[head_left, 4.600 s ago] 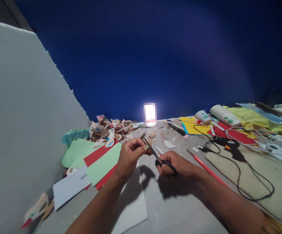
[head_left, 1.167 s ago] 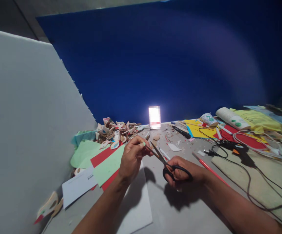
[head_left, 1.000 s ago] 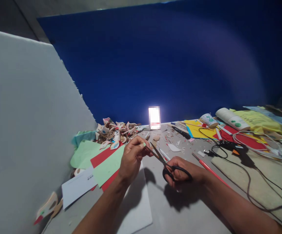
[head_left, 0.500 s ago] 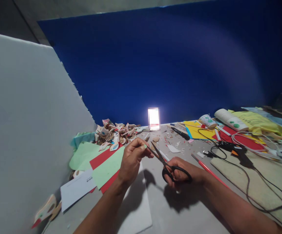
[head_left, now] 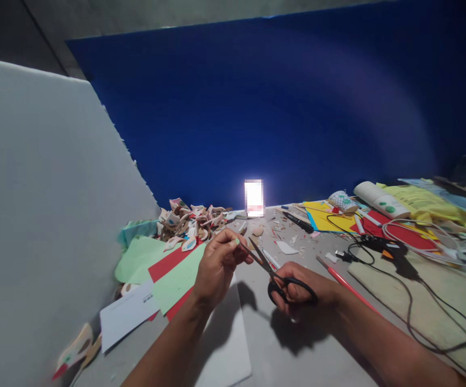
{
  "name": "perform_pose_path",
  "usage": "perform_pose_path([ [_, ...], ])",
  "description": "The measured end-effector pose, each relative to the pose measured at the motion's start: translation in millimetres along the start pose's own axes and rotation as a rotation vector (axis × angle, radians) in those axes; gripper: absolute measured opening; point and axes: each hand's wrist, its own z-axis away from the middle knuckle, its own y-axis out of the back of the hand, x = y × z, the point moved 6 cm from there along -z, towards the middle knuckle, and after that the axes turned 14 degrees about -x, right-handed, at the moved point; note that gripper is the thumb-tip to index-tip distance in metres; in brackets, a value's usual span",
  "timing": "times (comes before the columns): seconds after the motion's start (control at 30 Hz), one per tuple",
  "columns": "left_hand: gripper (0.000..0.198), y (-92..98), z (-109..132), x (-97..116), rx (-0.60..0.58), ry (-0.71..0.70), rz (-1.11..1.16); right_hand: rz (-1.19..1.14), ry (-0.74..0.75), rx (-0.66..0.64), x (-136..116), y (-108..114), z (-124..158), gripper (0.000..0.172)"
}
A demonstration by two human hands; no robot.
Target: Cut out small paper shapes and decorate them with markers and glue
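Observation:
My left hand point(head_left: 219, 263) is closed in a pinch above the grey table. Between its thumb and fingertips shows a tiny pale green scrap of paper point(head_left: 237, 242). My right hand point(head_left: 297, 287) grips a pair of scissors point(head_left: 272, 274) by their black handles, fingers through the loops. The scissor blades are parted and point up and left at the left fingertips, one blade tip close beside the scrap. Whether the blade touches it I cannot tell. Under the left forearm lies a white sheet point(head_left: 233, 344).
Green paper point(head_left: 176, 285), red paper point(head_left: 160, 266) and a white card point(head_left: 126, 314) lie left, before a heap of painted cut-out pieces point(head_left: 192, 220). Rightward are a red pencil-like stick point(head_left: 345, 282), a glue gun point(head_left: 398, 255) with its cable, and a beige board point(head_left: 438, 301). A bright screen point(head_left: 254, 198) stands behind.
My left hand has shifted very slightly left, with the green scrap in its pinch. The scissors stay at nearly the same place, blades still parted.

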Motion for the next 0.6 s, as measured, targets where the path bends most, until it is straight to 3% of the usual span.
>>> perform_pose_path([
  [0.6, 0.012, -0.4, -0.1, 0.2, -0.01, -0.002, -0.036, 0.013, -0.006, 0.004, 1.4, -0.4, 1.1, 0.052],
])
